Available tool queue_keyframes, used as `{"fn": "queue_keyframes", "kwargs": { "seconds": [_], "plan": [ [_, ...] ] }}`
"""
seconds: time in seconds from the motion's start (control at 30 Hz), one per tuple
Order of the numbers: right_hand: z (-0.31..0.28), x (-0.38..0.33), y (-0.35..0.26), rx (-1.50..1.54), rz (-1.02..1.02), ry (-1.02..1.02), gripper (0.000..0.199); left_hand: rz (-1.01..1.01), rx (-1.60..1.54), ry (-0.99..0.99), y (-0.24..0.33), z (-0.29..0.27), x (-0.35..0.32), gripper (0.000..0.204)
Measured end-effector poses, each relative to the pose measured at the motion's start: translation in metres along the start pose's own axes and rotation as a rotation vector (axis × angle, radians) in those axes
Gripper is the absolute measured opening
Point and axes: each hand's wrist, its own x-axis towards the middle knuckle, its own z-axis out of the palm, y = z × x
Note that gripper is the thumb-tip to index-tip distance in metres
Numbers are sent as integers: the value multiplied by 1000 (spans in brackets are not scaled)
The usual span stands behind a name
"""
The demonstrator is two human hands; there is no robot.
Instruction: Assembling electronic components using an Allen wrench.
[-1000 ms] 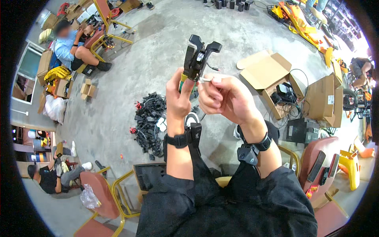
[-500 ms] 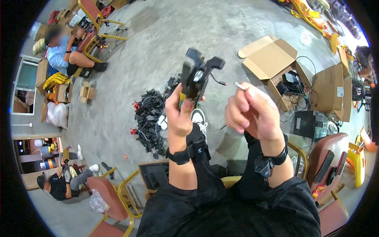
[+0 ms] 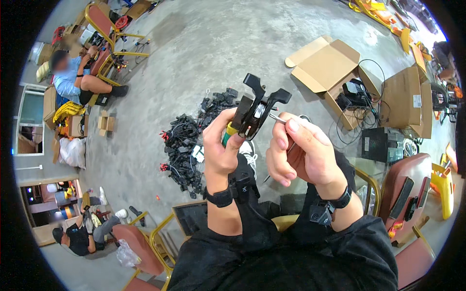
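My left hand (image 3: 222,145) is closed around a black two-pronged lever assembly (image 3: 259,109), raised above my knees. A yellow and green handle (image 3: 228,132) shows in the same grip, its kind partly hidden by my fingers. My right hand (image 3: 303,145) pinches a thin metal rod (image 3: 277,118) between thumb and fingers. The rod's silver end points at the lever assembly's side; whether they touch I cannot tell. Beyond my left wrist, a heap of black parts (image 3: 182,153) with red-tipped cables lies on the floor.
An opened cardboard box (image 3: 352,99) with black devices and cables lies at the right, near a black case (image 3: 381,145). A red-brown chair (image 3: 407,194) stands close by my right arm. Two people sit at the left, one in a blue shirt (image 3: 68,80), one in black (image 3: 77,237).
The lever assembly has moved right and tilted. My right hand has come left and lower, bringing the rod's end close to it. The red-tipped cable end beside the assembly no longer shows.
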Motion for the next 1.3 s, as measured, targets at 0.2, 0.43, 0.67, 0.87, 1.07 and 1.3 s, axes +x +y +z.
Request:
{"fn": "queue_keyframes", "kwargs": {
  "seconds": [0.2,0.43,0.67,0.87,1.07,1.3],
  "plan": [
    [-6,5,4,86,36,7,32,-3,-13,4,-8,2,-1,54],
    [-5,12,6,189,75,23,31,-4,46,13,-15,-10,-4,51],
    [1,10,5,67,111,74,34,-31,47,104,-17,-10,-4,75],
    [-4,11,7,129,100,-9,32,3,111,23,-12,-11,-2,51],
    [-7,9,4,342,170,14,30,37,156,21,-6,-12,1,44],
    [-6,11,4,-89,100,217,30,63,229,25,-5,-13,4,38]
  ]
}}
